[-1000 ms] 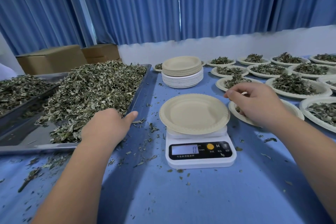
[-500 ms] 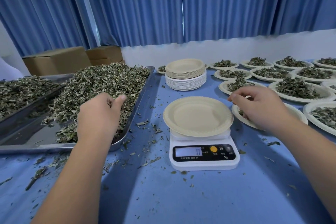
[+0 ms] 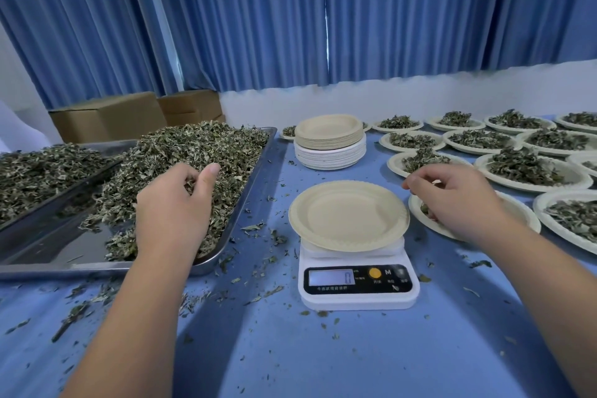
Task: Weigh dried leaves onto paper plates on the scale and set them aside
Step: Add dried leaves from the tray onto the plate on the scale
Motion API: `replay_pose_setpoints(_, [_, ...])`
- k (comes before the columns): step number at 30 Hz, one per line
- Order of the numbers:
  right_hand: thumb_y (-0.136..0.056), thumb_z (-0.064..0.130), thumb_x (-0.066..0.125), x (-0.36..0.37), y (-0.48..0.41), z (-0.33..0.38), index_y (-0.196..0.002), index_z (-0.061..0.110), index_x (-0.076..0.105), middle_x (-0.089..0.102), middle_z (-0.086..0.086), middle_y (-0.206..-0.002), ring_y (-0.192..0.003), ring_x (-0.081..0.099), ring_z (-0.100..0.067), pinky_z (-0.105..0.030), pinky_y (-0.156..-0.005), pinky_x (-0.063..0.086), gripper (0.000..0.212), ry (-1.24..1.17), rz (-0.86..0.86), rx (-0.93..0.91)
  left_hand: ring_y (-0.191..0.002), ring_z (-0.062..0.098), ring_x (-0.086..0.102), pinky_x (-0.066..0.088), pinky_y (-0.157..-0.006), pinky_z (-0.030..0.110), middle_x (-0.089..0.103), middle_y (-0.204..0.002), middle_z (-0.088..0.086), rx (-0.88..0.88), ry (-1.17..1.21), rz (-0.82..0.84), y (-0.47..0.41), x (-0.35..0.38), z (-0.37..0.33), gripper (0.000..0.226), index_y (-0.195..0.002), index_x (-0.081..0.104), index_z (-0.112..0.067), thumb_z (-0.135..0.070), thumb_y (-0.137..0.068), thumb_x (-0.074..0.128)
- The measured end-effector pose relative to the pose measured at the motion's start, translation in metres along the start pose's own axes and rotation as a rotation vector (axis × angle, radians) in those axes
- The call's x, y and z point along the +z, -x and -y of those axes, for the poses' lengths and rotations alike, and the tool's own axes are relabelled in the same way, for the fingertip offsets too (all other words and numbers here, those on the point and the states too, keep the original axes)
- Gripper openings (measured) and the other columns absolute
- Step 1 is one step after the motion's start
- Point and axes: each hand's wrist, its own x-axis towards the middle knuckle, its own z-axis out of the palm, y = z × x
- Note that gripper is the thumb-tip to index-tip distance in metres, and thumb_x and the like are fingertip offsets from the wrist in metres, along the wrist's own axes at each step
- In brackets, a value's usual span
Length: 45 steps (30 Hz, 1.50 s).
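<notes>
left hand [image 3: 174, 203]: digging into the heap, curling fingers and thumb round a clump of dried leaves [image 3: 193, 149].
right hand [image 3: 452, 200]: hovering over a paper plate [image 3: 520, 214] just right of the scale [image 3: 357, 292], bending its fingers; not showing whether anything is being pinched.
dried leaves: lying mostly piled in the metal tray [image 3: 45, 249], left of the scale; also sitting in portions on the filled plates [image 3: 523, 168] at the right.
empty plate [image 3: 349, 215]: sitting bare on the scale.
display [image 3: 331, 277]: reading zero, so probably zeroed with the plate on it.
step in hand: judging by the grip, gathering the first handful for this plate.
doing it well: lifting the clump loosely closed, carrying it low over the tray rim, releasing above the plate's middle rather than its edge; then adding small pinches while watching the display; avoiding leaning on plate or platform.
risk: shedding crumbs on the way, adding to the litter lying between tray and scale.
surface: blue tablecloth [image 3: 323, 352], carrying scattered leaf bits, a stack of spare plates [image 3: 329, 139] behind the scale, and a second heap of leaves [image 3: 38, 171] at far left.
room: blue curtains [image 3: 258, 26] hanging behind the table above a white wall strip [image 3: 355, 100]; cardboard boxes [image 3: 109, 116] sitting behind the trays.
</notes>
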Motion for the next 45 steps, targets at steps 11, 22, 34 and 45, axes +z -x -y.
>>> replay_pose_setpoints(11, [-0.092, 0.021, 0.06, 0.001, 0.0, 0.001, -0.074, 0.026, 0.07, 0.056, 0.027, -0.053, -0.048, 0.048, 0.0, -0.02, -0.051, 0.035, 0.021, 0.026, 0.032, 0.005, -0.058, 0.009, 0.047, 0.024, -0.054, 0.027, 0.053, -0.061, -0.009, 0.223, 0.196, -0.006, 0.003, 0.003, -0.063, 0.039, -0.068, 0.055, -0.016, -0.046, -0.093, 0.052])
replay_pose_setpoints(22, [-0.091, 0.021, 0.058, -0.001, -0.002, 0.002, -0.071, 0.032, 0.069, 0.064, 0.019, -0.067, -0.044, 0.048, -0.004, -0.025, -0.052, 0.039, 0.025, 0.016, 0.027, -0.012, -0.076, 0.016, 0.046, 0.028, -0.062, 0.032, 0.043, -0.081, -0.009, 0.574, -0.016, 0.48, 0.02, 0.063, -0.158, 0.039, -0.082, 0.045, -0.023, -0.06, -0.093, 0.043])
replay_pose_setpoints(34, [-0.091, 0.022, 0.059, -0.002, -0.001, 0.004, -0.072, 0.031, 0.069, 0.067, 0.012, -0.072, -0.04, 0.045, -0.005, -0.022, -0.044, 0.039, 0.024, 0.025, 0.025, -0.011, -0.12, 0.015, 0.047, 0.033, -0.096, 0.037, 0.055, -0.126, -0.005, 0.61, -0.066, 0.614, 0.036, 0.035, -0.12, 0.062, -0.132, 0.05, -0.028, -0.065, -0.095, 0.018])
replay_pose_setpoints(45, [-0.092, 0.022, 0.058, 0.0, 0.001, 0.004, -0.074, 0.028, 0.069, 0.056, 0.026, -0.053, -0.042, 0.047, 0.0, -0.022, -0.05, 0.032, 0.022, 0.031, 0.047, -0.029, -0.112, 0.032, 0.052, 0.049, -0.09, 0.043, 0.054, -0.122, 0.012, -0.086, -0.6, 0.496, 0.024, -0.004, -0.014, 0.054, -0.121, 0.061, -0.017, -0.057, -0.095, 0.036])
